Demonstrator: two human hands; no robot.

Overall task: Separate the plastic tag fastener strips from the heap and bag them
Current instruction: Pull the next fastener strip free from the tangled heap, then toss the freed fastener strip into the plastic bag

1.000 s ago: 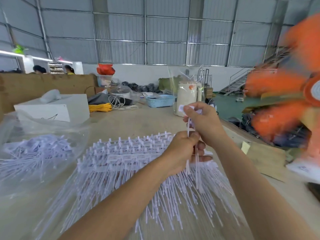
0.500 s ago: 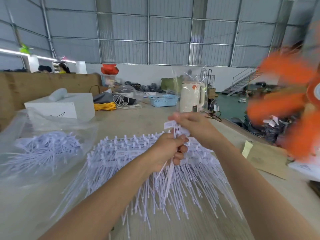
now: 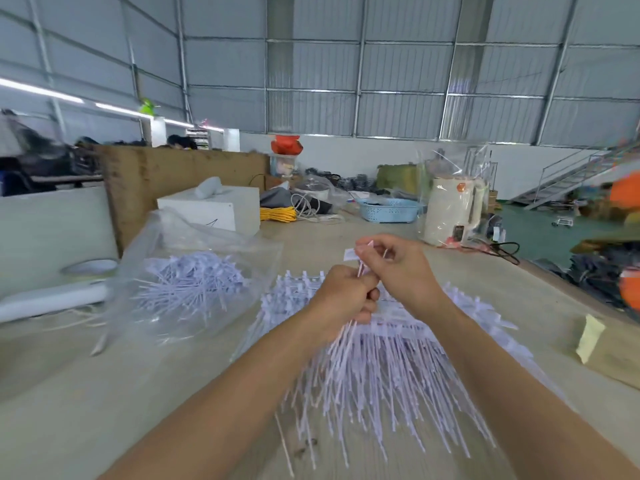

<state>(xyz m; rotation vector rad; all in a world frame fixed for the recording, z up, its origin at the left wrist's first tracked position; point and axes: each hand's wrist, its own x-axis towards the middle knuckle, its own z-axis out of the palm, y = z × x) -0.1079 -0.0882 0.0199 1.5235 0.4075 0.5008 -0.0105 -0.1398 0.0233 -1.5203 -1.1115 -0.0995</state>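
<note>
No legible text; small tag (image 3: 350, 253) at fingertips and kettle (image 3: 452, 209) label blurred.

walls: grey corrugated metal panels (image 3: 398, 64) | light: strip lamps (image 3: 41, 90) upper left | floor: green (image 3: 540, 233) | stairs: metal staircase (image 3: 568, 181) right | tabletop (image 3: 104, 393): beige

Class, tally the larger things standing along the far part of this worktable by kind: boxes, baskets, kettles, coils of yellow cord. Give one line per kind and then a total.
White box: 1
Blue basket: 1
Cream kettle, inside clear wrapping: 1
Yellow cord coil: 1
Total: 4
</note>
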